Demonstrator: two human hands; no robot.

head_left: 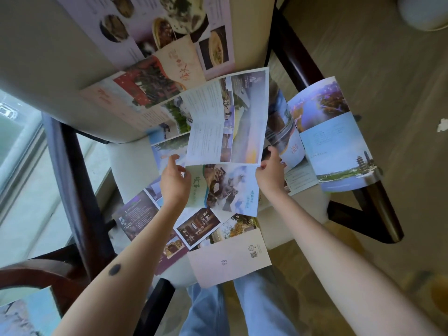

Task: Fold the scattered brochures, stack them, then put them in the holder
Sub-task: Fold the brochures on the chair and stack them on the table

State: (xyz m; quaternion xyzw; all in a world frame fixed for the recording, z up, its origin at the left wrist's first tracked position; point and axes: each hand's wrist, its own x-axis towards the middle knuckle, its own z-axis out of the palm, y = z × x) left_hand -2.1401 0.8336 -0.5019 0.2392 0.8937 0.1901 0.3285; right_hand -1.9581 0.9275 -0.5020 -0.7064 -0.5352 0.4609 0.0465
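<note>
An unfolded brochure (230, 120) with text panels and landscape photos is lifted above a cream chair seat (126, 166). My right hand (270, 174) pinches its lower right corner. My left hand (175, 180) hovers just left of its lower left corner, fingers relaxed and holding nothing. Several other brochures lie scattered on the seat: a green and blue one (230, 187) under the raised sheet, a dark purple one (138, 217), a pale pink one (230, 258) at the front edge, and a blue pagoda one (339, 146) at the right. No holder is visible.
More brochures, with a red one (135, 93) and a food menu (169, 27), lean on the chair back (48, 76). Dark wooden armrests (72, 178) flank the seat. My jeans-clad legs (242, 309) stand in front. Another brochure (26, 314) lies at the lower left.
</note>
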